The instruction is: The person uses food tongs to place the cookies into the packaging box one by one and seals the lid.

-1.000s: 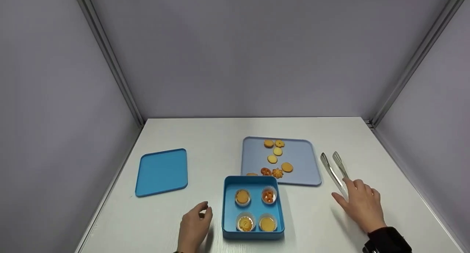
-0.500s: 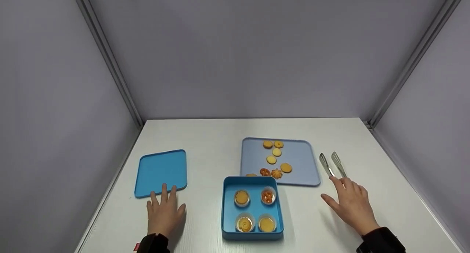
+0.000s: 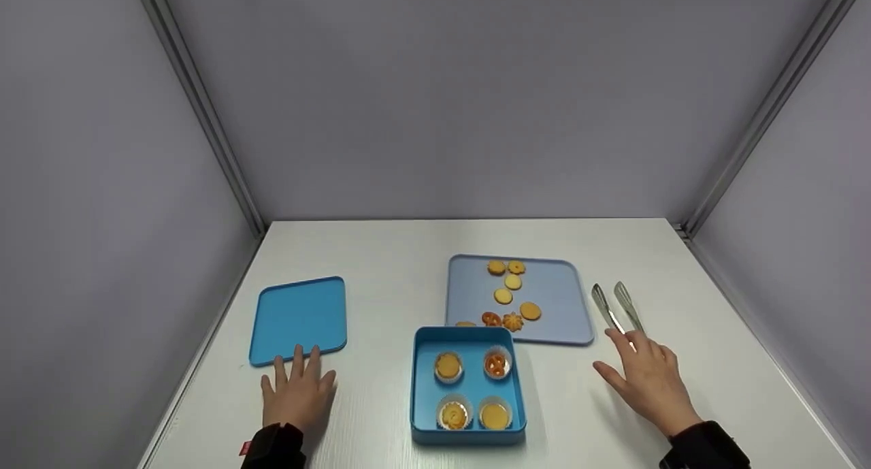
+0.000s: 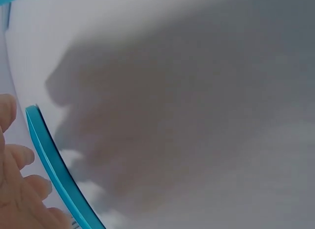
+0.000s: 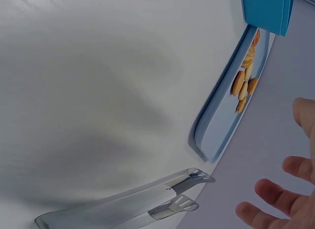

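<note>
My left hand (image 3: 297,397) has its fingers spread at the near edge of a flat blue lid (image 3: 299,319). In the left wrist view the lid's rim (image 4: 61,175) runs beside the fingers; contact cannot be made out. My right hand (image 3: 650,386), fingers extended, hovers over the handle end of metal tongs (image 3: 629,304) and holds nothing. The right wrist view shows the tongs (image 5: 118,207) lying on the table, apart from the fingers. Between the hands stands a blue box (image 3: 469,437) with several paper cups of cookies, one of them a pretzel (image 3: 497,365).
Behind the box lies a light blue tray (image 3: 558,285) with several loose cookies (image 3: 503,296) on it. The box hides part of its near edge. Grey panels (image 3: 435,115) enclose the white table (image 3: 388,265) at the back and both sides.
My left hand has gone from beside the box leftward to the lid's near edge, its fingers spreading, then drawn slightly back. The right hand has shifted slightly left over the tongs.
</note>
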A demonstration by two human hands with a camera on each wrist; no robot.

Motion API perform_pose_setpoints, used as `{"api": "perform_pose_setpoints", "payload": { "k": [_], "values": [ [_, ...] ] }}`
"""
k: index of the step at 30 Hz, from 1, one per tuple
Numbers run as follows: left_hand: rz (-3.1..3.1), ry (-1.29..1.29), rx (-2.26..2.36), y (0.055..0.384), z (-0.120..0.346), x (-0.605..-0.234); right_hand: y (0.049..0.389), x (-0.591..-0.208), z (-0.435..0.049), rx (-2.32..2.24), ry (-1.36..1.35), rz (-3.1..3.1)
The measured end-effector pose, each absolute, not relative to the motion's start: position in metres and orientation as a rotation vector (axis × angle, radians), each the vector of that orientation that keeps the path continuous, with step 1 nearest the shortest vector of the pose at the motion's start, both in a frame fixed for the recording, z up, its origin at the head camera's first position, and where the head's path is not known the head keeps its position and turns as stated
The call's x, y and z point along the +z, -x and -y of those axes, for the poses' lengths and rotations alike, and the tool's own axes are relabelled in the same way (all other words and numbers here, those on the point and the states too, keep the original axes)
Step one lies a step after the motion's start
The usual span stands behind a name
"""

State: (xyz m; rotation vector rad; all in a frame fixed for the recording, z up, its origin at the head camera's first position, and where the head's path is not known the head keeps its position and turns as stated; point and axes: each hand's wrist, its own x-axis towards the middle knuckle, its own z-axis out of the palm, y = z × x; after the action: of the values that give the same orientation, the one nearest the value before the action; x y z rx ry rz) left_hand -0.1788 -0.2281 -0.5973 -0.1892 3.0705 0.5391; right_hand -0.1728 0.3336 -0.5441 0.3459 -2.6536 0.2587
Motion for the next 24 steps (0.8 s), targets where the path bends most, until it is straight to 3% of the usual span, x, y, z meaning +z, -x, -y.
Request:
{"api": "perform_pose_setpoints", "payload": {
  "k": [16, 24],
  "values": [
    [-3.011, 0.124, 0.479, 0.19, 0.249, -0.593, 0.17, -0.55, -0.334, 0.274, -0.372, 2.653],
    [-3.34, -0.079, 0.266, 0.185, 0.25, -0.599, 0.165, -0.547, -0.332, 0.306, -0.36, 2.739]
  ]
}}
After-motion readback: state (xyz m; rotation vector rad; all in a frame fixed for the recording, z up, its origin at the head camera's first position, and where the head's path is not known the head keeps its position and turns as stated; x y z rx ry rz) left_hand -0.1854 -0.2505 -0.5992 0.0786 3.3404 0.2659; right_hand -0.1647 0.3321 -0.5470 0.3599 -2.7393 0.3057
